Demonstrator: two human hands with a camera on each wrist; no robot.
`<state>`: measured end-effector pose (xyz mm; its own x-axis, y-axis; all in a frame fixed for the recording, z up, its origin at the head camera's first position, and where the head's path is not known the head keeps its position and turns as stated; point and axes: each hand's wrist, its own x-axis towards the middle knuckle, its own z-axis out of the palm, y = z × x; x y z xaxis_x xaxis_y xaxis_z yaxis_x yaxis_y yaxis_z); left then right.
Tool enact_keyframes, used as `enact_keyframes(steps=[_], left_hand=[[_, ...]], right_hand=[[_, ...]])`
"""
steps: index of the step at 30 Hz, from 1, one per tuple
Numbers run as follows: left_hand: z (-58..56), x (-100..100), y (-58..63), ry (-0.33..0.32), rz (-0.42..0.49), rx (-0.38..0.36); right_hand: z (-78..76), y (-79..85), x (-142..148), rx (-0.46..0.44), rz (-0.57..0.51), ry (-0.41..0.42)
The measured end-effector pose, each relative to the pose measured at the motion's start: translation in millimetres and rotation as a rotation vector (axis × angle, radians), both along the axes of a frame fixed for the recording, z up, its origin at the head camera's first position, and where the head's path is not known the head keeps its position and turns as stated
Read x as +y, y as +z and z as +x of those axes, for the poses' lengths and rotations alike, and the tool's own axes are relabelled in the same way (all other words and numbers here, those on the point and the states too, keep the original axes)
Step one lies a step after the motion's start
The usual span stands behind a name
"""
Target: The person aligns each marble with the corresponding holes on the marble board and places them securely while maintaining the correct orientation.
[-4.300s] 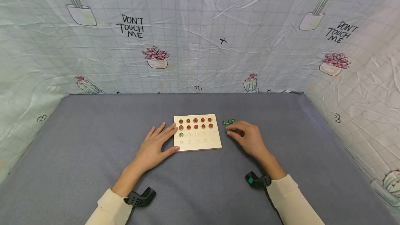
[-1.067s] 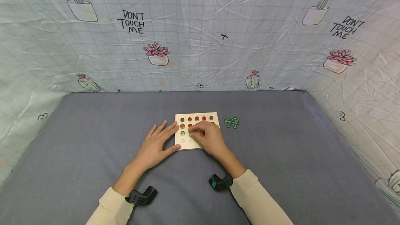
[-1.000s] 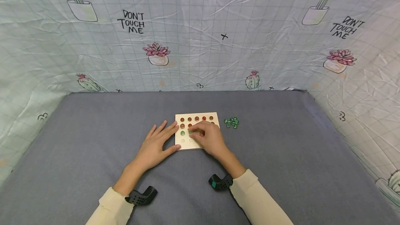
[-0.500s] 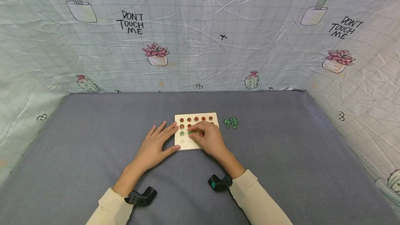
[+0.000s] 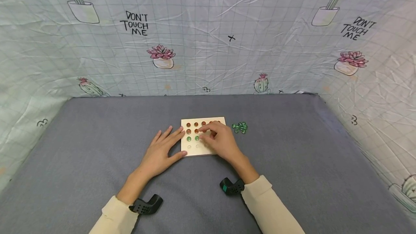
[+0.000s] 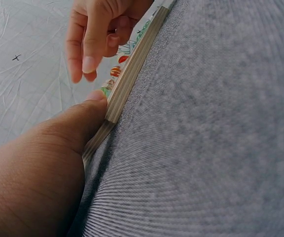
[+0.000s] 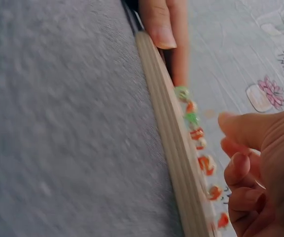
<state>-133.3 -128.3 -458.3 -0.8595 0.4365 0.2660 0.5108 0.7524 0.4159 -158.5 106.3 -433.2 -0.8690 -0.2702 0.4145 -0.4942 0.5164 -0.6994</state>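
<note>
A pale wooden board point(image 5: 201, 152) with rows of round hollows lies mid-table. Reddish-brown glass marbles point(image 5: 188, 125) fill the visible hollows of its two far rows. In the third row sit two green marbles, one at the left end point(image 5: 189, 139) and one beside it point(image 5: 196, 138). My left hand point(image 5: 159, 156), fingers spread, rests against the board's left side, its thumb at the near corner. Over the board hovers my right hand point(image 5: 222, 141), thumb and forefinger parted with nothing between them. It hides part of the board. In the right wrist view, the right hand point(image 7: 270, 163) is off the marbles.
Several loose green marbles point(image 5: 239, 127) lie in a cluster just right of the board. Grey cloth point(image 5: 107, 143) covers the table. A printed curtain point(image 5: 201, 68) hangs behind it and along the sides.
My right hand went from the loose marbles to the board with a green marble, then let go of it in the third row's second hollow and lifted slightly. My left hand stayed put.
</note>
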Motion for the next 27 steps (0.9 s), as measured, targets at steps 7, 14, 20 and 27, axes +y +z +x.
enact_keyframes(steps=[7,14,20,27], left_hand=[[-0.2,0,-2.1,0.0,0.006,0.006],[-0.3,0,-3.1,-0.002,0.012,0.022],[0.0,0,-2.2,-0.01,0.015,0.026],[-0.2,0,-3.3,-0.012,0.015,0.034]], right_hand=[[-3.3,2.9,13,-0.008,-0.002,-0.028],[-5.2,8.5,29,-0.016,-0.017,-0.061],[-6.0,11.7,47,-0.033,-0.024,-0.105],[-8.6,12.9,68,-0.06,-0.065,-0.171]])
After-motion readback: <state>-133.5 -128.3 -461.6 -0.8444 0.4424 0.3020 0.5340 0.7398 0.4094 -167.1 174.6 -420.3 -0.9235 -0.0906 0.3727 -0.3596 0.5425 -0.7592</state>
